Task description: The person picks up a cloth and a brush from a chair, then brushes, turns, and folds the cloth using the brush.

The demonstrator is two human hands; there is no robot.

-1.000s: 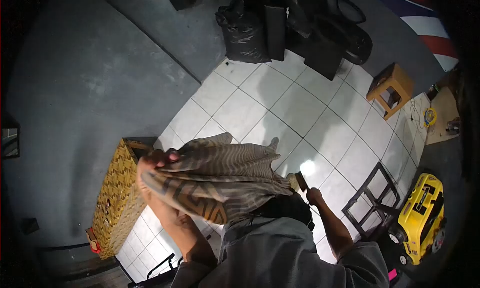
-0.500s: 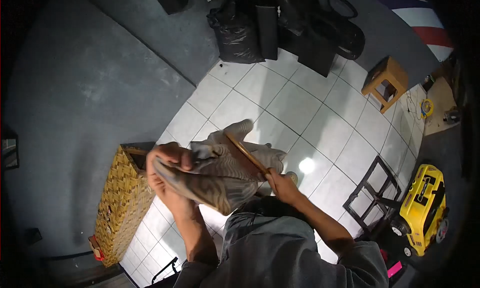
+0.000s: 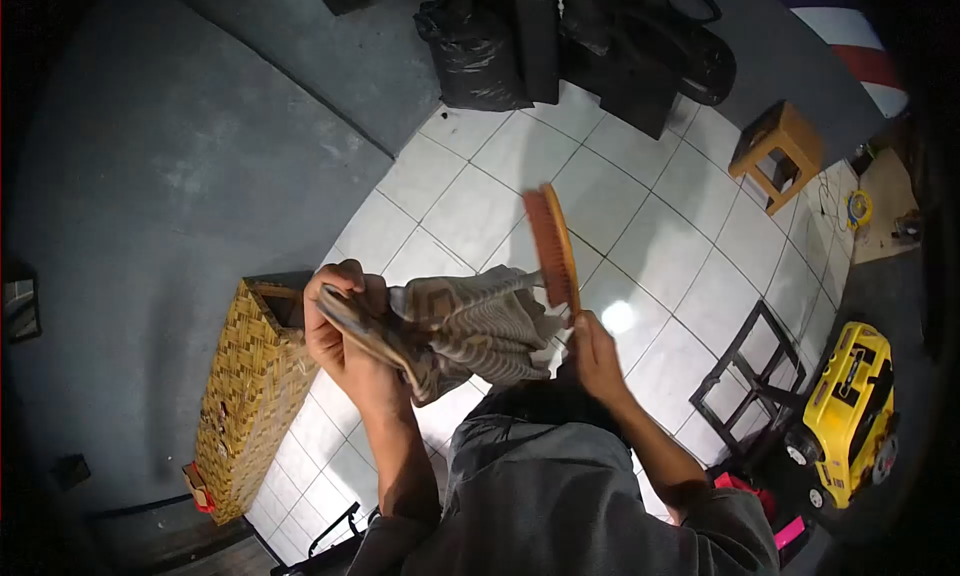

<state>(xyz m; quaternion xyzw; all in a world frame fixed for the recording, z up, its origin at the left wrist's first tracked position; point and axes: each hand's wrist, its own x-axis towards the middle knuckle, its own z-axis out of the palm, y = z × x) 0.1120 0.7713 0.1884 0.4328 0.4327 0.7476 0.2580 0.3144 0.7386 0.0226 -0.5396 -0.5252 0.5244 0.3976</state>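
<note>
Bunched in my left hand (image 3: 352,341) is a patterned grey-brown cloth (image 3: 470,321), which hangs off to the right with striped folds. My fingers wrap around its left edge. My right hand (image 3: 600,361) grips the lower end of a wooden brush (image 3: 553,246) with reddish-brown bristles. The brush stands roughly upright, bristles facing left toward the cloth, just beyond the cloth's right end. Whether the lowest bristles touch the cloth I cannot tell.
A woven box (image 3: 245,396) stands at the left by the grey wall. Black bags (image 3: 475,61) lie at the back. A wooden stool (image 3: 780,156), a black frame (image 3: 750,381) and a yellow toy car (image 3: 848,406) are on the right, around the tiled floor (image 3: 640,216).
The brush first came left over the cloth, then swung away to the right and upright. The cloth is more bunched, its hanging part shorter than a second ago.
</note>
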